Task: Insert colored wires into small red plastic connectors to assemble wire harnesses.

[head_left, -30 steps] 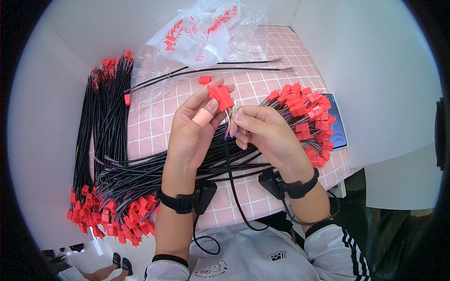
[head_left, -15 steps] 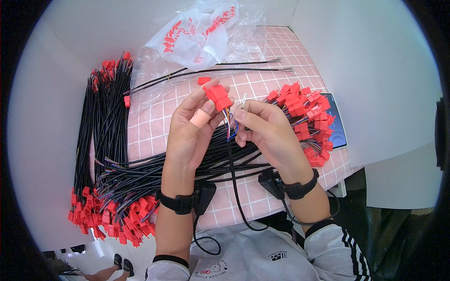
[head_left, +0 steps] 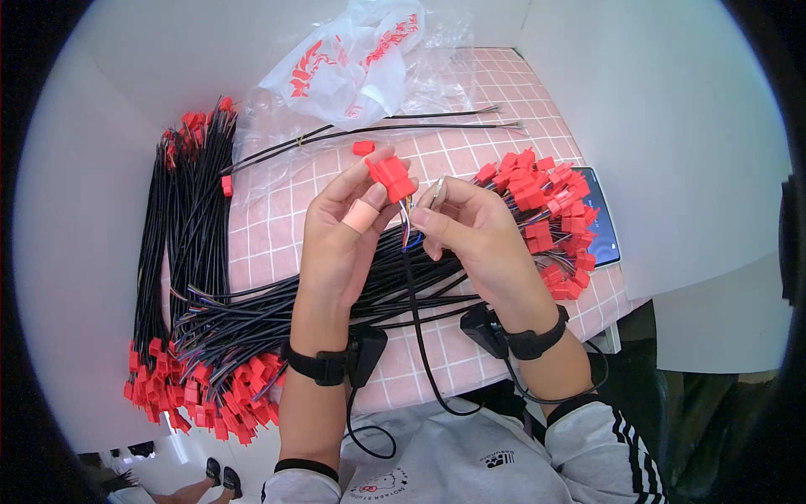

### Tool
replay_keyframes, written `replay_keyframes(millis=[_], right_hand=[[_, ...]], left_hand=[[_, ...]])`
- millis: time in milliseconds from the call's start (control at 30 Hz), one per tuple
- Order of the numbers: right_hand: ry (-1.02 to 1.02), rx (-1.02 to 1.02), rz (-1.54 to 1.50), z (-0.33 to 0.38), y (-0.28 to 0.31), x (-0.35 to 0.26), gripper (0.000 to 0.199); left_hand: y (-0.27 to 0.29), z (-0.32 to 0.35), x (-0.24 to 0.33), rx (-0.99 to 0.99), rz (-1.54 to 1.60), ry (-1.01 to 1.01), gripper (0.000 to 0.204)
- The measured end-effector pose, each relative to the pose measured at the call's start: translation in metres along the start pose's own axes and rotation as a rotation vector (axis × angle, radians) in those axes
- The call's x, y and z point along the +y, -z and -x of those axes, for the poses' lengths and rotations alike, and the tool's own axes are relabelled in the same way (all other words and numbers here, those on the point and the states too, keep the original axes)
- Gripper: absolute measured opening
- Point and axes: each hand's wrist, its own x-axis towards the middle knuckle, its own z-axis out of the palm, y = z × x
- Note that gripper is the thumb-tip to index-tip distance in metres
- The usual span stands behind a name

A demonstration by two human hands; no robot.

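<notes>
Between thumb and fingers, my left hand (head_left: 340,231) grips a red plastic connector housing (head_left: 391,179). Thin coloured wires run down from the housing into a black cable (head_left: 413,294) that hangs toward my lap. Just right of the housing, my right hand (head_left: 470,223) is closed in a pinch on a thin wire with a small metal terminal (head_left: 438,191) sticking up past the fingers. A beige band wraps my left thumb. Under both hands lies a bundle of black cables (head_left: 260,315), its right end carrying many red housings (head_left: 537,202).
A second black cable bundle (head_left: 189,227) with red connectors stands along the left side. Farther back are a loose red housing (head_left: 363,148), two separate cables (head_left: 403,128) and a white plastic bag (head_left: 344,71). A phone (head_left: 606,218) lies at right, partly under the connectors.
My right hand has shifted slightly left, nearer the housing, and the metal terminal has tilted in its fingers. My left hand keeps its hold.
</notes>
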Motion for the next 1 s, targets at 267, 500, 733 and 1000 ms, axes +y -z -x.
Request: replay_keyframes(millis=[267, 500, 733, 1000], right_hand=[[0.012, -0.033, 0.045, 0.001, 0.001, -0.002, 0.009], [-0.03, 0.01, -0.007, 0.003, 0.001, -0.003, 0.009], [-0.095, -0.106, -0.062, 0.004, 0.0, -0.011, 0.012], [-0.111, -0.088, -0.114, 0.005, 0.001, -0.008, 0.01]], left_hand=[[-0.002, 0.001, -0.005, 0.034, 0.021, 0.024, 0.032], [-0.004, 0.001, -0.001, -0.038, -0.029, 0.002, 0.031], [-0.003, 0.003, 0.003, -0.061, 0.024, -0.023, 0.035], [-0.003, 0.002, 0.002, -0.06, 0.015, -0.029, 0.033]])
